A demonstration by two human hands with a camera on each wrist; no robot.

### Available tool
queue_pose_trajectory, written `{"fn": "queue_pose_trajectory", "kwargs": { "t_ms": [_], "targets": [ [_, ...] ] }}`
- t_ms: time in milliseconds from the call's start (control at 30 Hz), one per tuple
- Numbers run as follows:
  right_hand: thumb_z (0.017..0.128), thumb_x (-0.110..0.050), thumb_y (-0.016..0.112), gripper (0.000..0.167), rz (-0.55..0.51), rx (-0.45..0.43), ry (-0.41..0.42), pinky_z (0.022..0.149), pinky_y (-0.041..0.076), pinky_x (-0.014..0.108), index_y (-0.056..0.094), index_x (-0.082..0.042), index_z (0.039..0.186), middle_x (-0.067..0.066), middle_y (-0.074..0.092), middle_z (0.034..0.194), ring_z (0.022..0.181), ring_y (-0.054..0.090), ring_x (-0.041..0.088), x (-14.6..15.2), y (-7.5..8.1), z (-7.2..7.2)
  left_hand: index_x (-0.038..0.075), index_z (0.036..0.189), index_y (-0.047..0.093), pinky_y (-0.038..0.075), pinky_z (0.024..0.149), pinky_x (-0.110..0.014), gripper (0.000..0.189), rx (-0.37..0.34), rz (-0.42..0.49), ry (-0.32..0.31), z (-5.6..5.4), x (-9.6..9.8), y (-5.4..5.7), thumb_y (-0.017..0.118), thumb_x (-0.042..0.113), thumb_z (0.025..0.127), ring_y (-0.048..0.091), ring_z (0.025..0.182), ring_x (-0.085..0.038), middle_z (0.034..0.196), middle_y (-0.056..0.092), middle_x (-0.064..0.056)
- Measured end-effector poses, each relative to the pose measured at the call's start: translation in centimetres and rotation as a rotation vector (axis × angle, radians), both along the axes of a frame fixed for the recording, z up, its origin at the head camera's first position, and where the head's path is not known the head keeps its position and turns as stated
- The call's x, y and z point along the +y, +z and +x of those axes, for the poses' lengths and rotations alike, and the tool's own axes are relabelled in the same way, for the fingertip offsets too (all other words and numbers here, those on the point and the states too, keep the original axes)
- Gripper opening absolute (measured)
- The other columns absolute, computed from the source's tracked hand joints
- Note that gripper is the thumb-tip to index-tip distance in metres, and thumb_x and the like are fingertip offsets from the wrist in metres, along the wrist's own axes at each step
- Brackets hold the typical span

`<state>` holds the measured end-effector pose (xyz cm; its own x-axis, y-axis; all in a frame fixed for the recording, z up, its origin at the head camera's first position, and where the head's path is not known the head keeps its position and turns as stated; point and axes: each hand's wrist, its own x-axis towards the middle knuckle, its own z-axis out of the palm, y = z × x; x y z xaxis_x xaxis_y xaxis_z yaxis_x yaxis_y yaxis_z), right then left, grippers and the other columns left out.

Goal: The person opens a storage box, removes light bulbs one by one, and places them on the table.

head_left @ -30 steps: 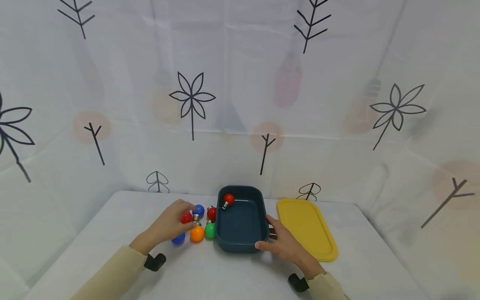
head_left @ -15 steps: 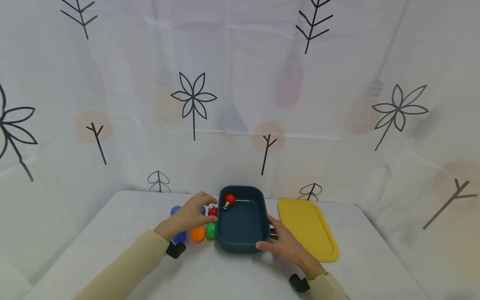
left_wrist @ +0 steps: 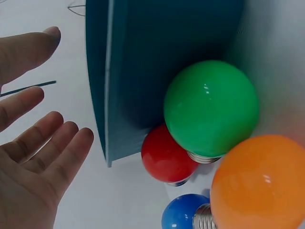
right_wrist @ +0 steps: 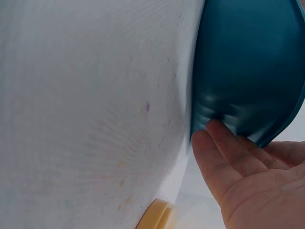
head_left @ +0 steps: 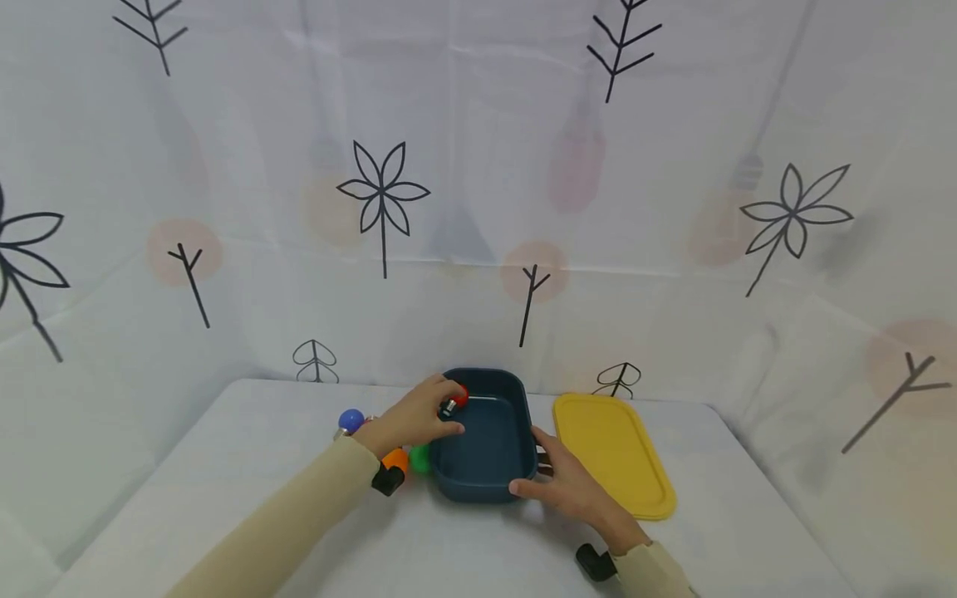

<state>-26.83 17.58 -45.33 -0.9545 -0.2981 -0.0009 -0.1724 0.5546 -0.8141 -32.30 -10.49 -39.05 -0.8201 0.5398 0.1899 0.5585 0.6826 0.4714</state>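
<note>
In the head view my left hand (head_left: 417,415) is over the left rim of a dark teal box (head_left: 489,465), its thumb and fingers spread. Nothing lies between them in the left wrist view. A red light bulb (head_left: 462,396) with a silver base rests inside the box, partly behind the left fingers. My right hand (head_left: 564,486) touches the box's right wall with nearly straight fingers (right_wrist: 231,148). Beside the box, in the left wrist view, lie a green bulb (left_wrist: 212,109), a red bulb (left_wrist: 167,155), an orange bulb (left_wrist: 259,181) and a blue bulb (left_wrist: 183,214).
A flat yellow lid (head_left: 613,457) lies on the white table (head_left: 486,548), right of the box. Another blue bulb (head_left: 351,419) shows behind the left wrist. A patterned white cloth (head_left: 463,316) hangs at the table's back edge.
My left hand has moved right, from among the bulbs to over the box. More of the bulbs are now covered by the left arm. The right hand stays at the box.
</note>
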Motion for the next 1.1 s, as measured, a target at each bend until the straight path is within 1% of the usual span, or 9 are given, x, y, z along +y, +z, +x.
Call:
{"fn": "queue_pose_trajectory", "kwargs": {
  "t_ms": [133,167,300,433,600,733,933,1100],
  "targets": [
    [0.078,-0.045,0.076,0.099,-0.004,-0.005,0.004,0.097,0.046,0.047,0.021,-0.011,0.152,0.013,0.030,0.152,0.122,0.050,0.030,0.0,0.1,0.1,0.012,0.129,0.054,0.044,0.098,-0.042,0.054,-0.021,-0.024,0.020,-1.1,0.7,-0.5,0.075,0.032,0.084,0.050,0.113,-0.027,0.128,0.048,-0.011],
    [0.077,-0.045,0.077,0.099,-0.007,-0.005,0.004,0.097,0.046,0.047,0.021,-0.011,0.152,0.013,0.031,0.151,0.121,0.050,0.030,0.0,0.1,0.1,0.012,0.129,0.054,0.044,0.097,-0.042,0.054,-0.027,-0.024,0.020,-1.4,0.8,-0.6,0.075,0.030,0.083,0.050,0.113,-0.029,0.128,0.048,-0.012],
    [0.077,-0.045,0.077,0.098,-0.013,-0.007,0.004,0.096,0.046,0.047,0.022,-0.011,0.152,0.013,0.031,0.151,0.121,0.051,0.029,0.0,0.2,0.2,0.009,0.130,0.053,0.043,0.097,-0.042,0.056,-0.033,-0.051,0.014,-2.7,1.3,-0.9,0.076,0.028,0.083,0.050,0.112,-0.028,0.127,0.047,-0.015],
    [0.078,-0.045,0.076,0.098,-0.016,-0.005,0.007,0.096,0.046,0.047,0.022,-0.012,0.152,0.013,0.030,0.152,0.121,0.051,0.029,0.0,0.4,0.3,0.009,0.130,0.053,0.043,0.098,-0.040,0.058,-0.031,-0.095,0.029,-3.8,1.7,-1.1,0.077,0.029,0.081,0.049,0.111,-0.024,0.126,0.047,-0.012],
    [0.078,-0.043,0.076,0.097,-0.024,-0.006,0.014,0.097,0.046,0.047,0.022,-0.011,0.152,0.013,0.030,0.152,0.121,0.050,0.030,0.1,0.6,0.4,0.007,0.130,0.054,0.044,0.097,-0.037,0.059,-0.022,-0.158,0.028,-5.0,2.2,-1.2,0.078,0.029,0.081,0.049,0.110,-0.022,0.125,0.049,-0.010],
    [0.078,-0.044,0.076,0.097,-0.017,-0.006,0.015,0.097,0.046,0.048,0.022,-0.012,0.152,0.013,0.030,0.152,0.121,0.050,0.030,0.1,0.5,0.3,0.008,0.132,0.052,0.043,0.098,-0.036,0.062,-0.012,-0.218,0.036,-5.6,2.5,-1.4,0.078,0.031,0.080,0.050,0.111,-0.022,0.126,0.048,-0.009],
    [0.079,-0.046,0.075,0.098,-0.005,-0.003,0.028,0.098,0.045,0.047,0.020,-0.012,0.152,0.010,0.029,0.153,0.122,0.049,0.029,0.0,0.4,0.2,0.011,0.135,0.051,0.043,0.099,-0.037,0.067,-0.018,-0.305,0.048,-6.0,3.0,-1.4,0.078,0.037,0.079,0.050,0.115,-0.023,0.131,0.046,-0.010],
    [0.079,-0.045,0.075,0.098,-0.008,-0.005,0.025,0.098,0.045,0.047,0.020,-0.011,0.152,0.011,0.029,0.153,0.122,0.049,0.029,0.0,0.6,0.3,0.012,0.134,0.052,0.044,0.097,-0.035,0.068,0.010,-0.365,0.038,-6.4,3.5,-1.6,0.078,0.041,0.078,0.051,0.111,-0.022,0.126,0.048,-0.008]
  ]
}}
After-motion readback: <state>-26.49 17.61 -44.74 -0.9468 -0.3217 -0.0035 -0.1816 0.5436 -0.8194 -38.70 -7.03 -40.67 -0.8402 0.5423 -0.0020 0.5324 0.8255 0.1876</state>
